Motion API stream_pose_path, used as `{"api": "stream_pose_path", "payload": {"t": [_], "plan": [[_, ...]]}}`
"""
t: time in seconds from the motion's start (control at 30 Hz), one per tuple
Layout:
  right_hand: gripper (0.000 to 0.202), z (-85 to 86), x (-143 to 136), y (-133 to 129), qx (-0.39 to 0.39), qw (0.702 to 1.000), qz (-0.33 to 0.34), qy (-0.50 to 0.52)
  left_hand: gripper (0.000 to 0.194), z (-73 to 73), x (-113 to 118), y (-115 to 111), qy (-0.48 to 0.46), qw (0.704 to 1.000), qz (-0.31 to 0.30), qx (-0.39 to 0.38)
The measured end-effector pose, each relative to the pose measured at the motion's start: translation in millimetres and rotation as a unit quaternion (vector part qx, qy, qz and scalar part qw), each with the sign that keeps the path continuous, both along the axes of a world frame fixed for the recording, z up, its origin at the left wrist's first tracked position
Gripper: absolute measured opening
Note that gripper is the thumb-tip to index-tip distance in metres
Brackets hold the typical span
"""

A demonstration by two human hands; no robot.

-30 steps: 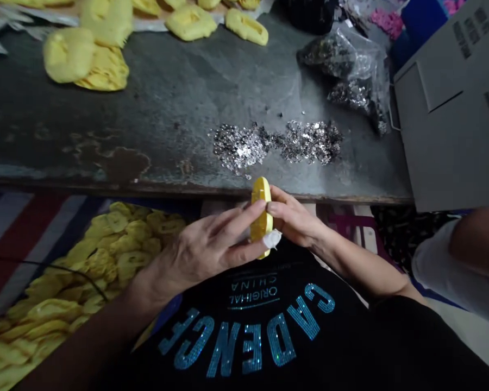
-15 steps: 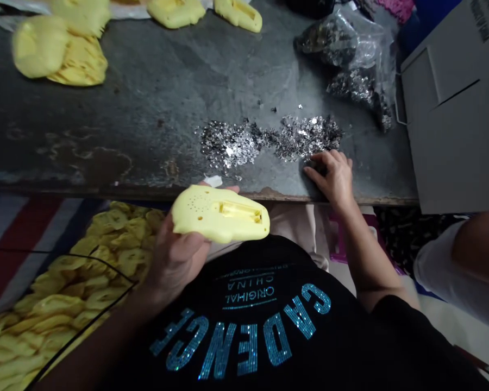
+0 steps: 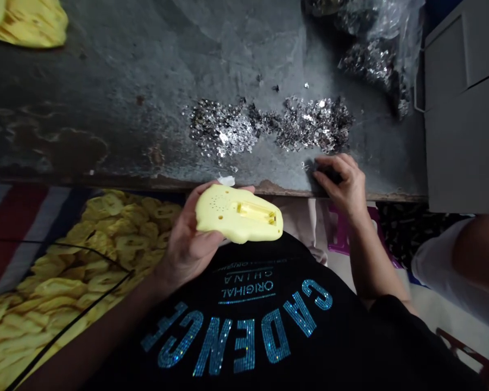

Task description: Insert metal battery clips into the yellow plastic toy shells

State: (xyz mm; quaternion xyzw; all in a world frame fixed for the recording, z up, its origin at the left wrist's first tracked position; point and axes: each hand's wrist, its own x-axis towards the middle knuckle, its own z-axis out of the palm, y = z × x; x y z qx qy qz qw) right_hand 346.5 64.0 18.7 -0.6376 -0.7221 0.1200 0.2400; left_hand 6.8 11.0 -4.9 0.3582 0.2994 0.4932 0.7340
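A yellow plastic shell (image 3: 238, 213), with a slot-like compartment and a patch of small holes facing up, is gripped in my left hand (image 3: 195, 233) at the table's front edge. My right hand (image 3: 342, 179) rests low over the table, thumb and fingertips close together near a small metal piece (image 3: 304, 165); whatever lies between the fingertips is too small to make out. Just beyond the hands, small shiny metal pieces form a left heap (image 3: 222, 130) and a right heap (image 3: 315, 125) that run together. A white scrap (image 3: 226, 181) sits behind the shell.
Yellow shells (image 3: 32, 24) lie at the table's far left. Many yellow parts (image 3: 101, 244) fill the space below the table, crossed by a black cable (image 3: 81, 315). A clear bag (image 3: 375, 60) of metal pieces and a grey-white box (image 3: 464, 125) stand right. Another person's leg (image 3: 452, 260) shows at right.
The view has shifted closer over the table. My left hand and the shell have moved right. My right hand has drawn slightly away from the right heap, towards the right.
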Motion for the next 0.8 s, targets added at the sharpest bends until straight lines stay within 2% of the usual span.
{"api": "stream_pose_path", "payload": {"t": [0.13, 0.27, 0.37, 0.47, 0.63, 0.8], "plan": [[0.021, -1.7, -5.7, 6.2, 0.01, 1.0, 0.005, -0.016, 0.069, -0.7, 2.1, 0.7, -0.012, 1.0, -0.012, -0.001], [0.017, 1.3, -15.0, 10.3, 0.031, 0.999, 0.026, -0.012, 0.071, 5.3, 8.0, 1.0, -0.001, 1.0, 0.003, -0.015], [0.013, 10.9, -24.6, -1.5, 0.068, 0.994, 0.075, 0.038, 0.072, 8.3, 12.7, 0.4, 0.0, 1.0, 0.006, -0.005], [0.004, 26.6, -37.5, -20.5, 0.096, 0.981, 0.144, 0.091, 0.078, 11.2, 14.7, -1.2, 0.003, 0.999, 0.019, 0.039], [0.026, 49.2, -57.2, -44.4, 0.094, 0.969, 0.188, 0.128, 0.076, 24.9, 13.3, -7.2, 0.042, 0.99, 0.053, 0.127], [0.036, 57.0, -65.6, -53.2, 0.126, 0.968, 0.193, 0.096, 0.082, 33.6, 11.4, -13.3, 0.073, 0.971, 0.078, 0.215]]}}
